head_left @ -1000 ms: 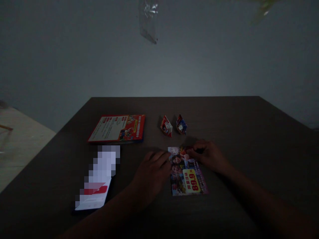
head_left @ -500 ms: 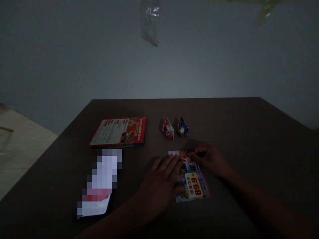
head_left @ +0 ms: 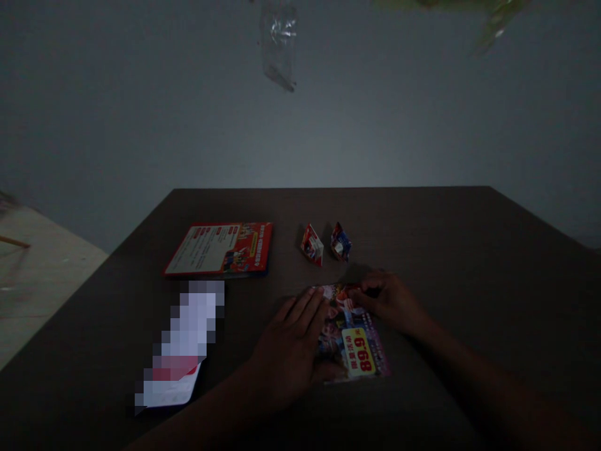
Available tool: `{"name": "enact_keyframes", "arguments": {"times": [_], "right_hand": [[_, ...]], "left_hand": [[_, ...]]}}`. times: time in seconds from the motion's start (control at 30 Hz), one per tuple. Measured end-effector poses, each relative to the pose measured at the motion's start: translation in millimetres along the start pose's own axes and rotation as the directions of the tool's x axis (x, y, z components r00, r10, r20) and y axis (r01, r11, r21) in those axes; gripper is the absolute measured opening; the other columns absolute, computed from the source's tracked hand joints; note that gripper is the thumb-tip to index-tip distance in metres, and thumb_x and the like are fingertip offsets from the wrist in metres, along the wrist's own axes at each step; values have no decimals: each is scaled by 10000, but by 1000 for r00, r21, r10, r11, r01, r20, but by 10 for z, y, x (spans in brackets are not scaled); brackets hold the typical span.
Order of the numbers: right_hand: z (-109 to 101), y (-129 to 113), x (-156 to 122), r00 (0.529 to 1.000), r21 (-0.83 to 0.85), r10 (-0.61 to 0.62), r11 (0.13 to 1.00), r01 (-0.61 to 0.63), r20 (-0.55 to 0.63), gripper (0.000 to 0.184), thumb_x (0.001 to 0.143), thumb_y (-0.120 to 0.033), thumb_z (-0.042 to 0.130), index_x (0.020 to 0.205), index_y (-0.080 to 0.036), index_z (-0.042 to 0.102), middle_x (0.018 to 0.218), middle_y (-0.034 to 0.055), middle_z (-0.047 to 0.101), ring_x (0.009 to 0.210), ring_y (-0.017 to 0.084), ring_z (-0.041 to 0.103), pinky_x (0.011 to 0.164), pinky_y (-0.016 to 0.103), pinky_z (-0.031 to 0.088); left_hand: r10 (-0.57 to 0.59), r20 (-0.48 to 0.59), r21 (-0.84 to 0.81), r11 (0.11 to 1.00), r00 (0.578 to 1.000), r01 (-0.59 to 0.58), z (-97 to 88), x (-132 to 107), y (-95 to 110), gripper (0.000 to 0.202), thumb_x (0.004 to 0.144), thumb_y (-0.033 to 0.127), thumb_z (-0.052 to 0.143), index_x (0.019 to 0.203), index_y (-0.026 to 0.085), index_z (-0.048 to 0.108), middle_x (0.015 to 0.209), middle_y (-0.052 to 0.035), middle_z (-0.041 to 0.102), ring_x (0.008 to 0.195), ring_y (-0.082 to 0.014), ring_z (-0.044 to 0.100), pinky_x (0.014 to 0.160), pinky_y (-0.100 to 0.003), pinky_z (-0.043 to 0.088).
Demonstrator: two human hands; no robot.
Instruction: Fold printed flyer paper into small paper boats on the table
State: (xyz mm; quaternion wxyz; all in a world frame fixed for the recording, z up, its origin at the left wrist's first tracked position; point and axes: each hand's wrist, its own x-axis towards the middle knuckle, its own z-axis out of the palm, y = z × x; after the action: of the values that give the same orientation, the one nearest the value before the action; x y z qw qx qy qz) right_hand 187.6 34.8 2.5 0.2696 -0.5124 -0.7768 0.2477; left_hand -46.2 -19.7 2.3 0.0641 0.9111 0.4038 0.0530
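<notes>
A colourful printed leaflet (head_left: 335,335) with a yellow "89.9" label lies flat on the dark table (head_left: 422,232). My left hand (head_left: 293,344) rests palm down on its left side, fingers stretched out and thumb along the lower edge. At the leaflet's top right corner, my right hand (head_left: 389,299) pinches the paper between thumb and fingers; the fingertips are partly hidden in shadow. Beyond the hands stand two small folded paper shapes, one red and white (head_left: 312,245), the other dark blue and red (head_left: 340,243).
A stack of red-edged leaflets (head_left: 206,248) lies at the left. In front of it is a phone (head_left: 181,351) with a lit, blurred screen. Behind the table rises a pale wall (head_left: 375,113) with a clear plastic bag (head_left: 280,47) hanging on it.
The view has shifted slightly, so the table items sit a little further left. My left hand has slid left on the leaflet, uncovering more print; the right hand keeps its pinch at the corner.
</notes>
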Motion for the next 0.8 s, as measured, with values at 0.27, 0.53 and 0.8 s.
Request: {"name": "enact_keyframes", "arguments": {"times": [0.27, 0.53, 0.8], "right_hand": [[-11, -50, -14, 999, 20, 43, 999, -44, 19, 259, 809, -302, 592, 576, -194, 623, 609, 8, 617, 602, 150, 568, 585, 277, 392], [-2, -50, -18, 999, 20, 50, 999, -50, 20, 281, 825, -302, 583, 569, -189, 613, 596, 3, 606, 607, 141, 562, 593, 272, 392], [-17, -69, -13, 999, 11, 48, 999, -48, 18, 252, 820, -290, 583, 598, -188, 643, 620, 3, 634, 623, 143, 575, 618, 275, 389]], "left_hand": [[-37, 71, -8, 999, 997, 38, -37, 2, 18, 952, 764, 755, 387, 1444, 109, 224, 1520, -172, 182, 1401, -302, 179, 1106, -445, 226], [-42, 59, -17, 999, 997, 43, -42, -2, 23, 1025, 724, 801, 366, 1443, 84, 224, 1515, -194, 180, 1401, -320, 168, 1100, -453, 220], [-46, 82, -73, 996, 996, 52, -82, 2, 4, 1123, 659, 871, 299, 1445, 73, 221, 1517, -198, 170, 1397, -342, 161, 1106, -476, 176]]}}
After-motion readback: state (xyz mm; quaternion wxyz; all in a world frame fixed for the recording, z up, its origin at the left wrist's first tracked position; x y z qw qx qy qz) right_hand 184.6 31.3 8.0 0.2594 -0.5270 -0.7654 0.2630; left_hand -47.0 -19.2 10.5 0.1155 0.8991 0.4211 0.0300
